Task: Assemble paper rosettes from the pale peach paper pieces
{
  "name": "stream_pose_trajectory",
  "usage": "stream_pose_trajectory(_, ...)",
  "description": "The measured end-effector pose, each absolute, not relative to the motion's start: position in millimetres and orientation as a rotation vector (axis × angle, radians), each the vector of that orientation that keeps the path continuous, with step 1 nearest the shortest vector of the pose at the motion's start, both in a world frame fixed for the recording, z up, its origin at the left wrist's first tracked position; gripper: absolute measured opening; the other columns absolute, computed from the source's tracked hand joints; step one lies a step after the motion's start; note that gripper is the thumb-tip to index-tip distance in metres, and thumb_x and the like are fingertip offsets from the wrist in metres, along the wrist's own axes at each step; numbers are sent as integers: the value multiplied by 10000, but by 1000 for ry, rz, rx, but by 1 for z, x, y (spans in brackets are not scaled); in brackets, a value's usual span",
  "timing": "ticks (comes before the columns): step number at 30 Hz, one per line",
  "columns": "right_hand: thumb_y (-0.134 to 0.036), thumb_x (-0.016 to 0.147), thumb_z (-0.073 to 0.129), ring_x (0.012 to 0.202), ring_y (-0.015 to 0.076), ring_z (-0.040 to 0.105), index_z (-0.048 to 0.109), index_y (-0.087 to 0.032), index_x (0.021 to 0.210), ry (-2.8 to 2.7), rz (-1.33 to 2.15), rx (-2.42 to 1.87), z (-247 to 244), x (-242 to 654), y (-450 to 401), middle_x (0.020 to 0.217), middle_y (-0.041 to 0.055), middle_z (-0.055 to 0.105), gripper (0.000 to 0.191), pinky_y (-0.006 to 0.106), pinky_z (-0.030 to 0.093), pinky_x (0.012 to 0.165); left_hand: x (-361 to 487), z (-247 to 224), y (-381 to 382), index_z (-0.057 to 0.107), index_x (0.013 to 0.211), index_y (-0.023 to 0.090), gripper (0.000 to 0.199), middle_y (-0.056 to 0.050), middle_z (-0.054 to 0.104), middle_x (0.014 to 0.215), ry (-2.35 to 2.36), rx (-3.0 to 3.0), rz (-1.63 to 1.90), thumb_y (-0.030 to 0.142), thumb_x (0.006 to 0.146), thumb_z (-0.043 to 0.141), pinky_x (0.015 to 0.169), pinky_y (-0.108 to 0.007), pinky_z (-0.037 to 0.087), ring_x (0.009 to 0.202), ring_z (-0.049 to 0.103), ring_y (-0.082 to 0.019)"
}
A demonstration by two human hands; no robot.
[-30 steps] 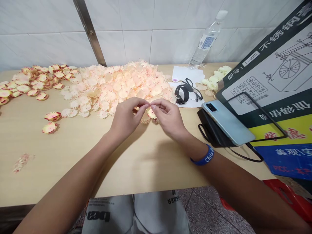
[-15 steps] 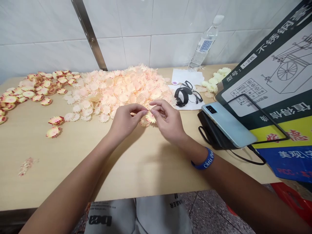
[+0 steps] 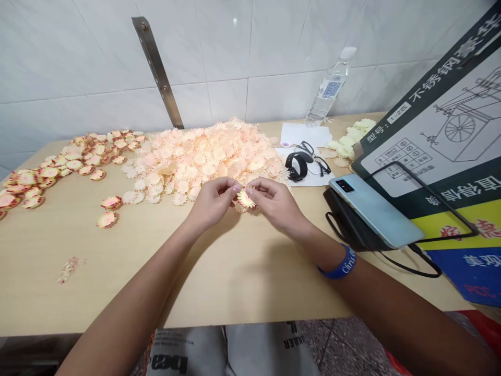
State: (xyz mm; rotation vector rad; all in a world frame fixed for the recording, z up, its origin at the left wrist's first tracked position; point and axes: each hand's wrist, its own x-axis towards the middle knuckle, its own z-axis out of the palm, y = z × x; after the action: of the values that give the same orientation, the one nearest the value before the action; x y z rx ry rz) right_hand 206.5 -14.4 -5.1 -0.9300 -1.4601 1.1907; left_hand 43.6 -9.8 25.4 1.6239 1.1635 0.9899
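Note:
Both my hands meet at the front of a big heap of pale pink artificial flower petal discs (image 3: 211, 151). A pale yellow petal disc with reddish tips (image 3: 246, 199) sits between my fingertips. My left hand (image 3: 216, 203) pinches thumb and forefinger together at its left side. From the right, my right hand (image 3: 276, 202) pinches the disc between thumb and fingers. Off to the left lie two small stacks of red-edged petal discs (image 3: 107, 218), apart from the heap. A longer row of red-edged stacks (image 3: 74, 159) runs along the table's far left.
A phone (image 3: 373, 209) rests on a black case (image 3: 348, 222) at the right, beside a large printed carton (image 3: 442, 141). Behind are glasses (image 3: 321, 166), a black watch or band (image 3: 297, 166), a water bottle (image 3: 327, 91) and cream petals (image 3: 354, 137). Small scraps (image 3: 68, 270) lie front left.
The camera view has shifted, so the whole scene sits lower and slightly to the right. My hands stay together, pinching at the petal disc, with their fingertips slightly repositioned.

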Motion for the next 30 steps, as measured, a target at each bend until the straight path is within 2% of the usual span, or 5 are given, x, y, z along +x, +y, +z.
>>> stream_pose_trajectory(10,-449,789,680,533,89,509,602,-176,774,-1390,1284,-942,-7,207,-13,640,-26,545,284,219,422,458,41,15,-8,628,653,146,318,-20,565,649,926,1155,837,429,701,765,560,-236,449,583,519,-92)
stream_pose_trajectory(15,-446,759,718,539,92,534,618,-175,795,-1333,1375,-891,-5,206,-14,642,-27,558,291,223,446,467,42,15,-9,639,699,149,345,-30,581,685,921,1148,871,474,722,751,580,-245,446,635,557,-111)
stream_pose_trajectory(22,-448,723,739,547,87,534,606,-181,780,-1223,1442,-898,-3,206,-15,676,-25,556,304,209,442,451,41,15,-7,648,683,143,323,-8,563,662,860,1102,863,433,694,789,592,-228,438,603,500,-82)
stream_pose_trajectory(30,-451,745,713,537,94,532,599,-175,755,-1269,1343,-977,-6,207,-13,649,-23,543,298,215,428,454,40,18,-6,665,695,136,333,-12,589,676,988,1241,957,450,690,778,592,-224,451,632,535,-98)
